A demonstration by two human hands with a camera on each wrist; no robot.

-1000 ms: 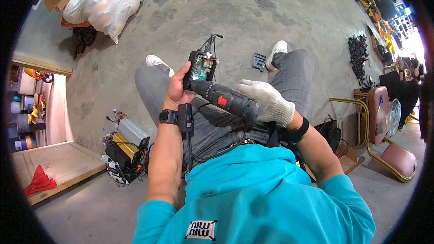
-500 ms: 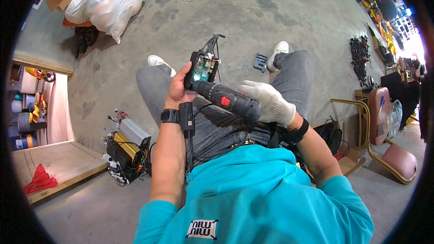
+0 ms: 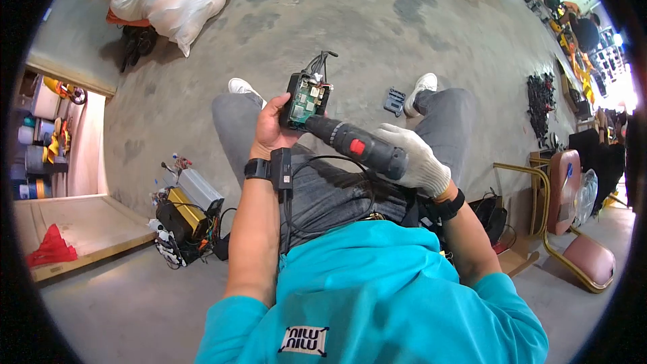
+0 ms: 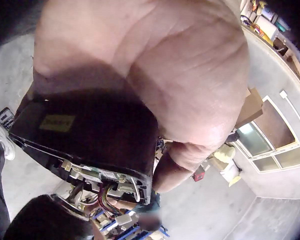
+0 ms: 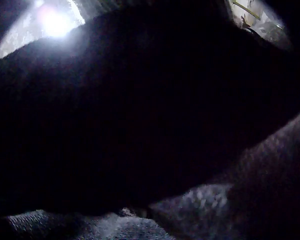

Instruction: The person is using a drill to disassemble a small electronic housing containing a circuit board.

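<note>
We are sitting over a concrete floor, holding the work up above our knees. Our left hand is gripping a small black case, thumb and fingers curled round its sides; the open face is showing a green board and a bundle of dark wires looping out of the top. The left wrist view is showing the case's smooth black shell with a yellowish label, and red and white leads crowding its open edge. Our right hand, in a white knit glove, is closing round the handle of a black drill with a red switch; its nose is touching the board side of the case. The right wrist view is too dark to show the grip, but the head view is showing the gloved fingers wrapping the handle.

We judge the risks to be these. The case is being held in the air by one bare hand, so a bit that is slipping off a screw could be skating across the hard, brittle board or into the thumb just beside it. The loose wires are lying near the spinning nose and could be catching. The shell looks slick plastic, so torque could be twisting it in the hand.

On the floor, a small dark part is lying near our right shoe, and a heap of boxes with wiring is standing at our left.
</note>
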